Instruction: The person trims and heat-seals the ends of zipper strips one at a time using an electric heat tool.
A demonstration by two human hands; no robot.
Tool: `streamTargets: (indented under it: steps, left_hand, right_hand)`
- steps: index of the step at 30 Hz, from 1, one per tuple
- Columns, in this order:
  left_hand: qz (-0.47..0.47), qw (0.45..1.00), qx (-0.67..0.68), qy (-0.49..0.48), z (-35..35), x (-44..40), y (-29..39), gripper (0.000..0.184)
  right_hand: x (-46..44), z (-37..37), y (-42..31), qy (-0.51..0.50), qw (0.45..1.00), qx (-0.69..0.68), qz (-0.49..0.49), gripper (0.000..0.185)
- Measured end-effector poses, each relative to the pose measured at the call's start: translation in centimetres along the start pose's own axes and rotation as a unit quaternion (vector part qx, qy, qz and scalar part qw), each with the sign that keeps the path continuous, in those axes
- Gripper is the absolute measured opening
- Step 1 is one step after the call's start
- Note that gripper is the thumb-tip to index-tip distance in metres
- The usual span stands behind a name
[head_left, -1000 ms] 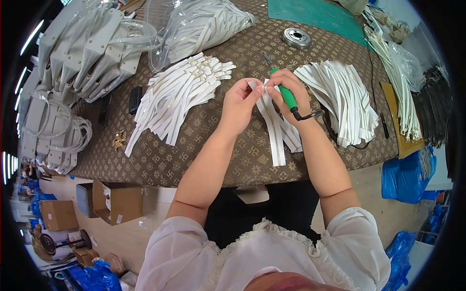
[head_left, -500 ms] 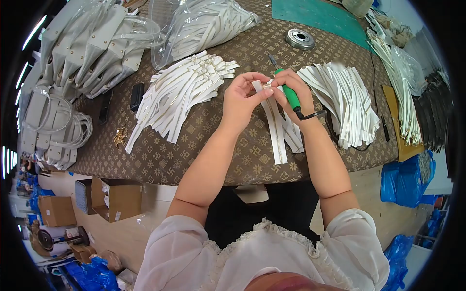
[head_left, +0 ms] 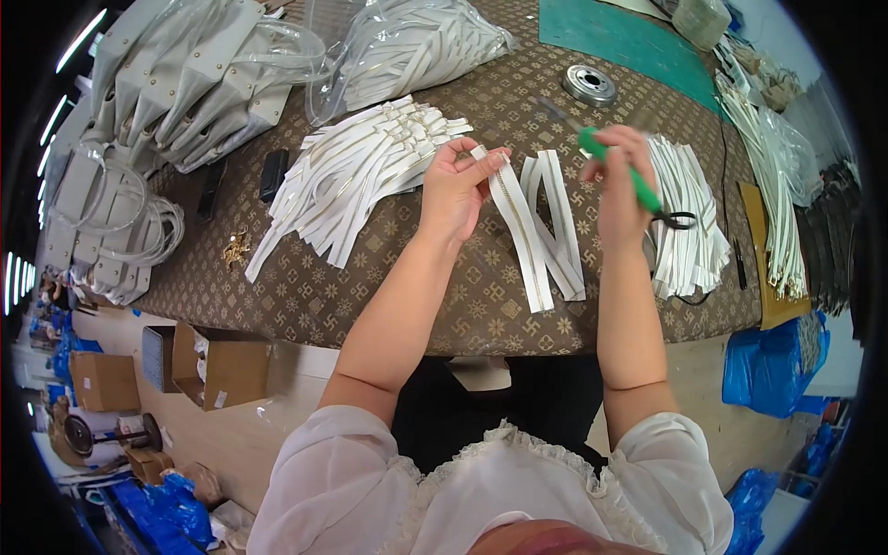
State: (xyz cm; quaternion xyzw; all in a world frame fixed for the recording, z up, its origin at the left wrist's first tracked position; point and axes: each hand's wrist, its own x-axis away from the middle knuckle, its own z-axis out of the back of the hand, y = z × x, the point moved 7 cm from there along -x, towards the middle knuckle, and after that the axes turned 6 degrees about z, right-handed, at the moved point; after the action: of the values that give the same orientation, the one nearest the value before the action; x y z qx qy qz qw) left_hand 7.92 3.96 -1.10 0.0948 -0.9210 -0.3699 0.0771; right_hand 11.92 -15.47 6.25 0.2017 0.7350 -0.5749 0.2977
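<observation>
My left hand (head_left: pixel 455 190) pinches the top end of a white zipper strip (head_left: pixel 518 231) with a gold tooth line; the strip hangs down over the table. Further right, my right hand (head_left: pixel 622 185) is wrapped round a green-handled soldering iron (head_left: pixel 645 192) with a black cord, its thin metal tip pointing up and left, blurred. Between my hands more white zipper strips (head_left: pixel 561 208) lie on the cloth, partly behind the held one. One pile of zippers (head_left: pixel 361 176) fans out left of my left hand. Another pile (head_left: pixel 686 213) lies right of my right hand, partly covered by it.
A patterned brown cloth (head_left: pixel 370 305) covers the table. A round metal disc (head_left: pixel 589 85) sits near a green mat (head_left: pixel 629 42). At the back are a plastic bag of zippers (head_left: pixel 425 42) and grey bags (head_left: pixel 176 83). Small gold pieces (head_left: pixel 236 248) lie left, beside a black object (head_left: pixel 274 174).
My right hand has moved right, away from my left hand, carrying the soldering iron. The zipper strip stays in my left hand. The view has shifted slightly.
</observation>
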Motion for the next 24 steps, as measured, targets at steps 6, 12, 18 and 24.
streamTargets:
  steps: [6, 12, 18, 24]
  left_hand:
    - [0.014, 1.0, -0.005, 0.005, 0.6, -0.5, 0.1, 0.031]
    - [0.019, 1.0, 0.012, -0.015, 0.5, -0.4, 0.2, 0.03]
    - [0.025, 0.999, 0.012, -0.026, 0.5, -0.5, 0.1, 0.03]
    - [0.032, 0.999, 0.033, -0.019, 0.2, -0.2, 0.2, 0.03]
  right_hand:
    - [-0.9, 3.6, 1.3, 0.068, 0.958, -0.271, -0.067, 0.022]
    - [-1.0, 2.8, 0.8, 0.037, 0.959, -0.275, -0.058, 0.025]
    - [-0.9, 2.6, 0.8, 0.028, 0.963, -0.264, -0.049, 0.026]
    - [-0.9, 2.6, 0.8, 0.021, 0.965, -0.258, -0.046, 0.027]
